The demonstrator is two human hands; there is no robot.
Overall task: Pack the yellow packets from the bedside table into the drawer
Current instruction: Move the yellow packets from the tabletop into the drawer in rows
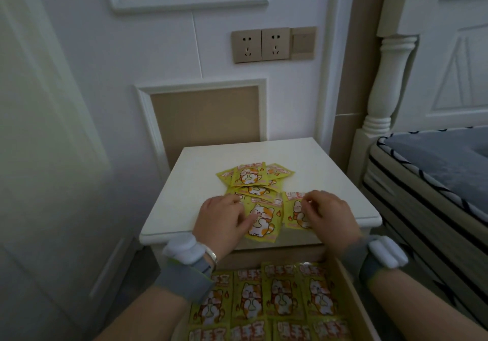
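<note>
**Both hands down on the packets at the table's front edge**

Nearest us, the open drawer (343,272) is already lined with neat rows of yellow packets (280,298), cat side up, edge to edge. Above it, on the bedside table (330,171), more wait: a loose fan of packets (250,175) near the middle of the top, and two at the front edge. The left hand (221,220) rests on the front packet (261,219), which overhangs the front edge a little, fingers spread and fairly straight, pressing rather than gripping. The right hand (327,212) sits on the neighbouring packet (293,214) toward the front right corner, fingertips bent down onto it; whether it has truly pinched it, I cannot tell.

These look like thin, light, glossy sachets, so likely slippery and floppy. My call: slide one off the front edge and pinch that overhanging border, rather than clawing at the flat face.
</note>
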